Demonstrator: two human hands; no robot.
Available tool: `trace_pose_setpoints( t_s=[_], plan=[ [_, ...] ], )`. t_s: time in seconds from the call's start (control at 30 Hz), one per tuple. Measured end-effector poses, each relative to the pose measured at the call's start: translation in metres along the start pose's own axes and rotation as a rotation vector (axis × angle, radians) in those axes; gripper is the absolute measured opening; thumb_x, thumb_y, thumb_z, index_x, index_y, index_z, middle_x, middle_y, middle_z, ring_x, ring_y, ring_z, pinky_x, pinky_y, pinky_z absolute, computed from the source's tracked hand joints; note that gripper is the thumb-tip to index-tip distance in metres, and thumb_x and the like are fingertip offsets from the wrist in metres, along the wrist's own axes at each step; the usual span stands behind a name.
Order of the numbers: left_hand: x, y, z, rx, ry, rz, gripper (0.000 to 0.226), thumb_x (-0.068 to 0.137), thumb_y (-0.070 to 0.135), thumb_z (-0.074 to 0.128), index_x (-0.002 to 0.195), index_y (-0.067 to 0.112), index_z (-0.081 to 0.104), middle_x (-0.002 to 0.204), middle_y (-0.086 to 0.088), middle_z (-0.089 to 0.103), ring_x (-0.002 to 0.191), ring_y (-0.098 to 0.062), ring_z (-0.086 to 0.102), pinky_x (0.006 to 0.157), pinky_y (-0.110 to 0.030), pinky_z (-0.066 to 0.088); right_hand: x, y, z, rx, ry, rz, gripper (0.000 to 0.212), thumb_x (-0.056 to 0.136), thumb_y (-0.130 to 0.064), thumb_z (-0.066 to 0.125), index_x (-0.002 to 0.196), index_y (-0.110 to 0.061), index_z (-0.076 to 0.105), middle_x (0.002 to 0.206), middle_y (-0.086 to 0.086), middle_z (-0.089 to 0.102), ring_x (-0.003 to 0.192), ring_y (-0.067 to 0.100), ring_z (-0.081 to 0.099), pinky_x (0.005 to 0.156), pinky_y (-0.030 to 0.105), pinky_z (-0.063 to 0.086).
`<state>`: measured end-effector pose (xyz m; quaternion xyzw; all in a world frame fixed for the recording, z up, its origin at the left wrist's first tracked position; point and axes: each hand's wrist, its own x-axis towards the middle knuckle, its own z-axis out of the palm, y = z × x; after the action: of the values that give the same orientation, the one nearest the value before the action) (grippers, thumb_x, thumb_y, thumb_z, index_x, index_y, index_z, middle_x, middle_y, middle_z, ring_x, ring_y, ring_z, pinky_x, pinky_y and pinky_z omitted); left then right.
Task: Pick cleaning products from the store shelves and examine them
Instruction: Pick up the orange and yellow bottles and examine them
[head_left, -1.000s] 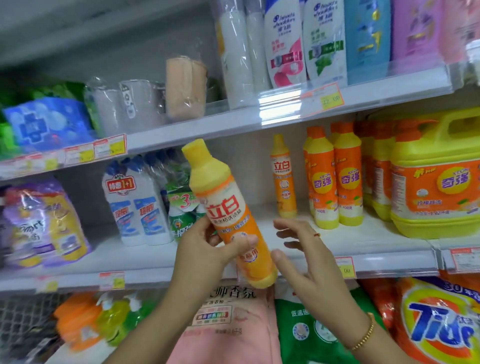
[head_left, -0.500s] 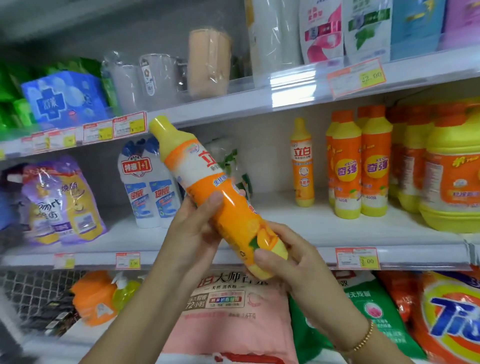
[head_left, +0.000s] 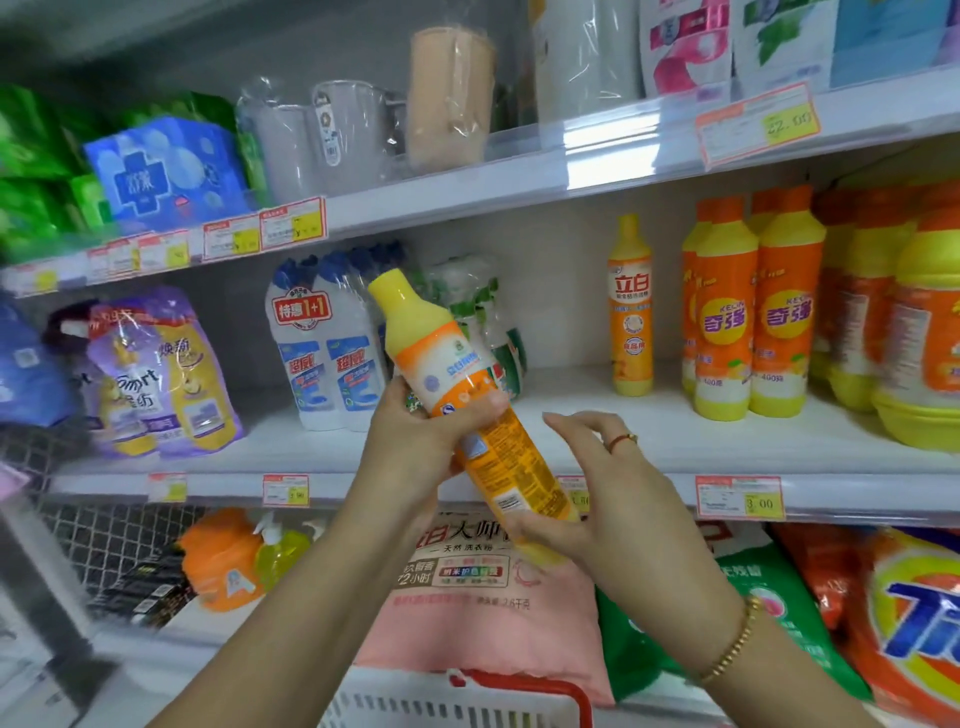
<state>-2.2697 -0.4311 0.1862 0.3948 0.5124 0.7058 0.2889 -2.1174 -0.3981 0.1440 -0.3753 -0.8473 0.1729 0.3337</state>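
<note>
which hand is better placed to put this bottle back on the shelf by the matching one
Left, probably: the left hand grips the bottle round its middle, while the right hand only touches its base, fingers spread.

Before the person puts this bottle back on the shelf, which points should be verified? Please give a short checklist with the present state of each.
1. Left hand grips the orange bottle round its middle: ok.
2. Right hand supports the bottle's base, fingers spread: ok.
3. Yellow cap is on: ok. Whether it is tight: cannot tell.
4. Bottle upright: not ok, it is tilted, cap to the upper left.
5. Bare spot on the middle shelf, left of the matching bottle: ok.
</note>
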Motion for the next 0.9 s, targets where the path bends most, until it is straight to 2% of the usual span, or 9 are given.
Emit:
trace_pose_setpoints(
  t_s=[0.13, 0.23, 0.33, 0.43, 0.53, 0.6, 0.7, 0.83, 0.9],
  plan=[
    [-0.002, -0.003, 0.003, 0.006, -0.010, -0.054, 0.046, 0.065, 0.006, 0.079, 0.104, 0.017, 0.057, 0.091, -0.005, 0.072, 0.077, -0.019, 0.072, 0.063, -0.035, 0.058, -0.005, 0.005, 0.010, -0.164, 0.024, -0.032, 0.077, 0.076, -0.062, 0.063, 0.138, -0.035, 0.026, 0.123, -0.012, 0.041, 0.106, 0.007, 0.053, 0.082, 0.023, 0.046],
    [-0.003, 0.000, 0.001, 0.020, -0.131, -0.098, 0.051, 0.058, 0.019, 0.078, 0.106, 0.016, 0.061, 0.097, -0.007, 0.073, 0.084, -0.020, 0.072, 0.068, -0.037, 0.058, -0.008, 0.012, 0.006, -0.053, -0.003, -0.028, 0.065, 0.074, -0.055, 0.069, 0.127, -0.035, 0.037, 0.107, -0.014, 0.050, 0.092, 0.005, 0.056, 0.076, 0.021, 0.047],
    [-0.003, 0.007, -0.005, -0.011, -0.345, -0.161, 0.049, 0.063, 0.027, 0.072, 0.110, 0.020, 0.063, 0.097, -0.002, 0.074, 0.088, -0.017, 0.071, 0.071, -0.034, 0.058, -0.011, 0.019, -0.012, 0.595, -0.204, 0.111, 0.062, 0.068, -0.039, 0.080, 0.120, -0.037, 0.046, 0.102, -0.009, 0.067, 0.086, 0.005, 0.067, 0.080, 0.025, 0.055],
    [0.002, 0.003, -0.009, -0.129, -0.473, -0.272, 0.070, 0.054, 0.029, 0.088, 0.120, 0.019, 0.065, 0.106, -0.010, 0.072, 0.093, -0.021, 0.071, 0.069, -0.032, 0.058, -0.015, 0.021, -0.022, 1.357, -0.421, 0.230, 0.060, 0.067, -0.025, 0.083, 0.119, -0.012, 0.057, 0.101, 0.012, 0.071, 0.085, 0.023, 0.070, 0.078, 0.040, 0.058],
    [0.003, -0.010, -0.004, -0.216, -0.489, -0.400, 0.086, 0.037, 0.027, 0.097, 0.116, 0.010, 0.068, 0.113, -0.021, 0.067, 0.098, -0.027, 0.069, 0.069, -0.032, 0.058, -0.010, 0.023, -0.029, 1.717, -0.568, 0.314, 0.076, 0.054, -0.029, 0.090, 0.114, 0.007, 0.059, 0.101, 0.029, 0.066, 0.082, 0.038, 0.069, 0.074, 0.045, 0.059],
    [0.000, -0.015, 0.002, -0.250, -0.445, -0.462, 0.075, 0.036, 0.025, 0.097, 0.103, 0.006, 0.070, 0.099, -0.022, 0.070, 0.082, -0.026, 0.072, 0.061, -0.030, 0.058, -0.009, 0.022, -0.034, 1.739, -0.634, 0.307, 0.071, 0.056, -0.029, 0.088, 0.111, 0.008, 0.062, 0.098, 0.030, 0.065, 0.078, 0.041, 0.069, 0.064, 0.041, 0.060],
    [-0.007, -0.016, 0.009, -0.213, -0.377, -0.504, 0.053, 0.066, 0.028, 0.072, 0.112, 0.004, 0.063, 0.095, -0.019, 0.067, 0.068, -0.024, 0.071, 0.056, -0.031, 0.058, -0.014, 0.023, -0.035, 1.723, -0.653, 0.302, 0.058, 0.061, -0.026, 0.084, 0.106, 0.006, 0.067, 0.098, 0.028, 0.066, 0.078, 0.041, 0.069, 0.061, 0.042, 0.060],
    [-0.010, -0.017, 0.010, -0.145, -0.348, -0.452, 0.054, 0.067, 0.031, 0.066, 0.113, 0.003, 0.062, 0.106, -0.016, 0.068, 0.080, -0.021, 0.071, 0.062, -0.031, 0.059, -0.017, 0.024, -0.038, 1.560, -0.640, 0.343, 0.048, 0.077, -0.029, 0.070, 0.112, 0.001, 0.058, 0.092, 0.020, 0.069, 0.074, 0.030, 0.070, 0.059, 0.040, 0.060],
    [-0.016, -0.020, 0.015, -0.047, -0.380, -0.399, 0.052, 0.071, 0.037, 0.065, 0.114, 0.008, 0.062, 0.110, -0.015, 0.070, 0.093, -0.024, 0.070, 0.073, -0.034, 0.059, -0.016, 0.027, -0.039, 1.472, -0.559, 0.329, 0.039, 0.080, -0.028, 0.058, 0.107, -0.001, 0.057, 0.085, 0.016, 0.071, 0.069, 0.024, 0.070, 0.060, 0.037, 0.060]
  ],
)
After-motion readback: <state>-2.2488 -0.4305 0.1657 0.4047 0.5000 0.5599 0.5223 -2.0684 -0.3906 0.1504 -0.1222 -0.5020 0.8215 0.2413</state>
